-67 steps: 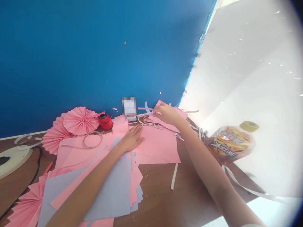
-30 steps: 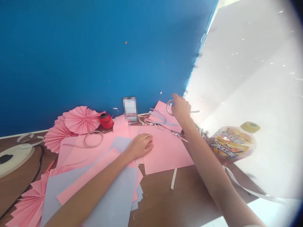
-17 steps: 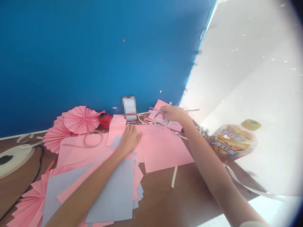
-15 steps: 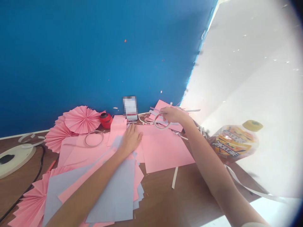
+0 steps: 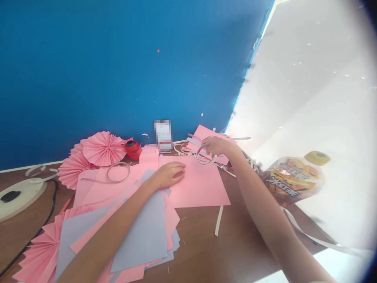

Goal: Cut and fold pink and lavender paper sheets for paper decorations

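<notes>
On the brown table point(image 5: 194, 251), seen from the head camera, the right hand point(image 5: 219, 146) pinches a thin white tape ring point(image 5: 204, 164) between its fingers, over a smaller pink sheet point(image 5: 206, 133). The left hand point(image 5: 169, 175) rests open and palm down, holding nothing, on a large pink sheet point(image 5: 196, 184), beside stacked lilac paper point(image 5: 138, 239), while pleated pink paper fans point(image 5: 103, 149) and a red spool point(image 5: 133, 150) lie farther off.

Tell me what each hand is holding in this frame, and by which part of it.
The right hand holds a narrow white tape ring by its upper rim. The left hand holds nothing, resting flat on a pink paper sheet.
</notes>
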`<state>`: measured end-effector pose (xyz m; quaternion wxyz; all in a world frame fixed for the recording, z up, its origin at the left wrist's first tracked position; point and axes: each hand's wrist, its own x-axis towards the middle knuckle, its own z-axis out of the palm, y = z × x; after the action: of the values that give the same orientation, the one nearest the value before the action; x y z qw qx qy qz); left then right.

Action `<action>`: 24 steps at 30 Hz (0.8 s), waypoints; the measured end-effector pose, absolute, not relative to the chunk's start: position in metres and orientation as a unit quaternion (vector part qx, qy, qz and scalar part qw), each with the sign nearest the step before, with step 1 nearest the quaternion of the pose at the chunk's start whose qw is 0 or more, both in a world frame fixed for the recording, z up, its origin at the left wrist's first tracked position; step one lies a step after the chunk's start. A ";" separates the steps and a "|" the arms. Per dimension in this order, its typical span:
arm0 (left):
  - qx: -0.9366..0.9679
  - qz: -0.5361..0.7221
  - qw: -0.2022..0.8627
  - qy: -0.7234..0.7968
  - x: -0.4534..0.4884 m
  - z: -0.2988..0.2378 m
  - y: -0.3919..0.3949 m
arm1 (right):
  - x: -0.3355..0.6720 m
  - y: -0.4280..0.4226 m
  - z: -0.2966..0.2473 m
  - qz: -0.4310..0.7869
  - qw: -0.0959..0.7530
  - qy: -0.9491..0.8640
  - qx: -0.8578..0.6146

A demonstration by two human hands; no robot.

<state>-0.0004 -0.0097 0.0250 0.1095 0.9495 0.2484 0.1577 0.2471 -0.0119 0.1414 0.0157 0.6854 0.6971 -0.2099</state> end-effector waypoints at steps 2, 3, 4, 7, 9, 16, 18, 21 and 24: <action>0.945 0.176 0.109 0.252 -0.001 0.024 -0.009 | 0.247 -0.012 0.141 -0.220 0.015 0.694 0.685; 0.944 0.183 0.107 0.252 0.000 0.023 -0.009 | 0.247 -0.011 0.140 -0.226 0.016 0.696 0.682; 0.944 0.188 0.105 0.249 0.001 0.023 -0.009 | 0.247 -0.011 0.139 -0.235 0.020 0.697 0.677; 0.943 0.202 0.096 0.245 0.004 0.019 -0.010 | 0.248 -0.009 0.134 -0.281 0.055 0.698 0.657; 0.942 0.213 0.089 0.244 0.005 0.018 -0.010 | 0.250 -0.006 0.129 -0.296 0.100 0.695 0.648; 0.942 0.231 0.064 0.234 0.004 0.018 -0.012 | 0.275 0.008 0.114 -0.079 0.158 0.614 0.769; 0.942 0.232 0.059 0.234 0.005 0.018 -0.012 | 0.280 0.007 0.118 -0.049 0.107 0.596 0.794; 0.943 0.222 0.058 0.243 0.008 0.016 -0.012 | 0.277 -0.001 0.132 -0.075 0.042 0.633 0.769; 0.945 0.202 0.071 0.249 0.010 0.014 -0.010 | 0.261 -0.012 0.145 -0.131 -0.026 0.717 0.685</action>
<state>0.0102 -0.0099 0.0136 0.0706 0.9447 0.2488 0.2015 0.2614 -0.0121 0.1454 -0.0260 0.6845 0.7167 -0.1306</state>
